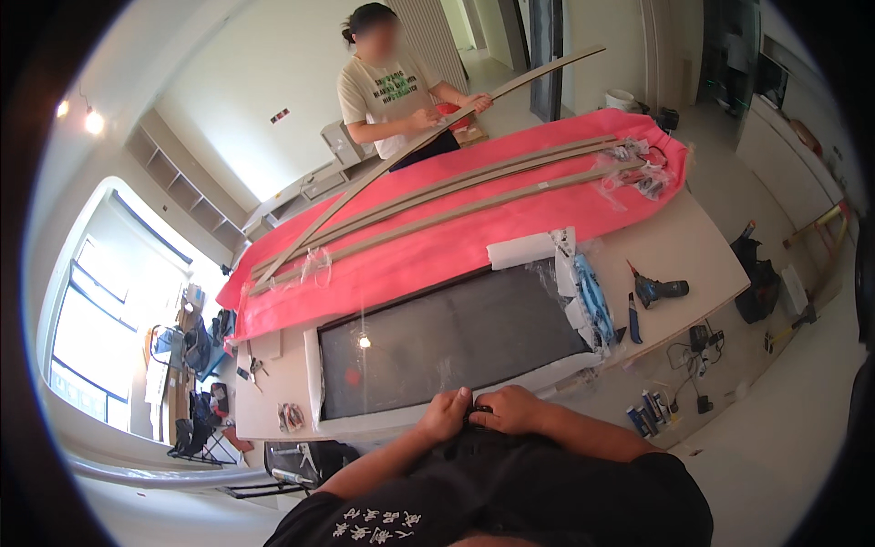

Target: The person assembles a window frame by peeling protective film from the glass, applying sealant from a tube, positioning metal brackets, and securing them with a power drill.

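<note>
Both hands meet at counter's near edge, 6 o'clock.
Left hand [444, 417] and right hand [512, 409] curled, touching together beside dark glass panel [451, 339]; grip contents: cannot tell.

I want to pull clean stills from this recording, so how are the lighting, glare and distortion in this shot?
Head view: strong fisheye, so the long grey strips and the table edge bow, with black corners around the frame. The window at left is blown out, a wall lamp flares, and a small bright reflection sits on the dark glossy panel. The hands are evenly lit and fairly sharp.
</note>
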Tool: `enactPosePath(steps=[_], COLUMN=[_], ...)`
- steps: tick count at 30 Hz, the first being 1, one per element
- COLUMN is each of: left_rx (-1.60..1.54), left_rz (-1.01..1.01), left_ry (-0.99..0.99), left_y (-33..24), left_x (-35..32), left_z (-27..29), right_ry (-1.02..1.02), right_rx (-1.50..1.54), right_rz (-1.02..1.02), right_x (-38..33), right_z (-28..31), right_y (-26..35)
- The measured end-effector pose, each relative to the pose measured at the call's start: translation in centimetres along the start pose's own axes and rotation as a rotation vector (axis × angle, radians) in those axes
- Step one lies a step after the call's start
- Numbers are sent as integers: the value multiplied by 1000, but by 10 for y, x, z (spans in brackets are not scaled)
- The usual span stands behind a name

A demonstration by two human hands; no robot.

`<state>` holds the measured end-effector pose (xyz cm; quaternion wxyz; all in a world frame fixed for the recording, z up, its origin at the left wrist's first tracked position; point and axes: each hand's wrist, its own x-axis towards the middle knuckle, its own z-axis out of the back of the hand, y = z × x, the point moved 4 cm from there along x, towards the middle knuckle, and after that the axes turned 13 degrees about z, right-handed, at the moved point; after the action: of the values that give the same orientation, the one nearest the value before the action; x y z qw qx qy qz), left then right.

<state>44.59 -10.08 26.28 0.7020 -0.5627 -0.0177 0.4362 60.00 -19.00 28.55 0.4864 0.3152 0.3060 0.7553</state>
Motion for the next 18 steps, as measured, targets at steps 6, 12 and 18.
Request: enactPosePath(steps=[6,12,18], left_rx=[-15,-92,-320], left_rz=[-9,80,85], left_ry=[22,38,180], left_y=[10,8,20], left_x=[1,0,3], left_z=[-1,-1,-4], right_ry=[-6,-90,-255], right_rx=[42,118,305], right_rz=[34,-53,-145], right_x=[0,-2,-8], right_z=[-3,-15,-10], right_y=[-2,-12,-22])
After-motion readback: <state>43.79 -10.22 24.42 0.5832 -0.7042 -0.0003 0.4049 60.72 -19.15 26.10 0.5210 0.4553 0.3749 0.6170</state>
